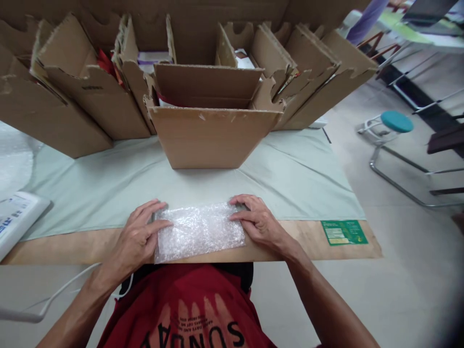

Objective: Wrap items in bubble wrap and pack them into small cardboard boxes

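Note:
A flat piece of bubble wrap, perhaps a pouch, lies at the table's front edge, close to my body. My left hand grips its left end, the thumb on top and the fingers at the far corner. At the opposite end, my right hand pinches the far right corner between thumb and fingers. Whether anything is inside the wrap I cannot tell. Just beyond it stands an open cardboard box with something white and red partly visible inside.
Several open cardboard bins line the back of the table, some holding small packages. A pale green cloth covers most of the tabletop. A white device sits at left, a green card at right. Beyond is a teal stool.

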`<state>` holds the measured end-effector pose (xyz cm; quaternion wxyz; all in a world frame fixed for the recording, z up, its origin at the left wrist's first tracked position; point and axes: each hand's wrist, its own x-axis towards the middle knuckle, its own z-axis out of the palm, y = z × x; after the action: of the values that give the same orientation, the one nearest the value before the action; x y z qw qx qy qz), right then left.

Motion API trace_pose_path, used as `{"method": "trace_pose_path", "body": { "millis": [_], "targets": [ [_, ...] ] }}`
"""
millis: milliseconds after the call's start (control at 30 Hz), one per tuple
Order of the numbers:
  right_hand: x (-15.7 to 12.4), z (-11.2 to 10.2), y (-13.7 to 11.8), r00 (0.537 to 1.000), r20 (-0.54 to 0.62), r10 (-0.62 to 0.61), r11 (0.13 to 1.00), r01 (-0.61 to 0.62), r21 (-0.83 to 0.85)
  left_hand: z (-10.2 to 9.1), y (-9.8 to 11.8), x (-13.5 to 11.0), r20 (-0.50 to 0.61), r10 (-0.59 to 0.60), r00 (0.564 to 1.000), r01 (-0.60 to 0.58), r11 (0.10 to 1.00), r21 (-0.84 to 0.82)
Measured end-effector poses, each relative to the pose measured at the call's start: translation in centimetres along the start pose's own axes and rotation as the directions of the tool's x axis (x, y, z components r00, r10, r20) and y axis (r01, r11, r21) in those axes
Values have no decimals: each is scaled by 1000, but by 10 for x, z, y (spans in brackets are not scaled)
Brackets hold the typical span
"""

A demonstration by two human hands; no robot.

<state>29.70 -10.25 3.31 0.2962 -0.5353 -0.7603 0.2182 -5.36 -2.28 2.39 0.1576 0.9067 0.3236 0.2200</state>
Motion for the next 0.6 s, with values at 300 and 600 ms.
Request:
{"method": "trace_pose_path", "body": {
  "millis": [300, 600],
  "targets": [
    [34, -3, -16, 956, -35, 292, 952, -294, -88, -14, -5, -9, 182, -66, 981, 80, 994, -68],
    [49, 1, -28, 902, 21, 431, 902, -431, -3, -6, -13, 0, 82, -70, 994, 72, 997, -24]
  ]
}}
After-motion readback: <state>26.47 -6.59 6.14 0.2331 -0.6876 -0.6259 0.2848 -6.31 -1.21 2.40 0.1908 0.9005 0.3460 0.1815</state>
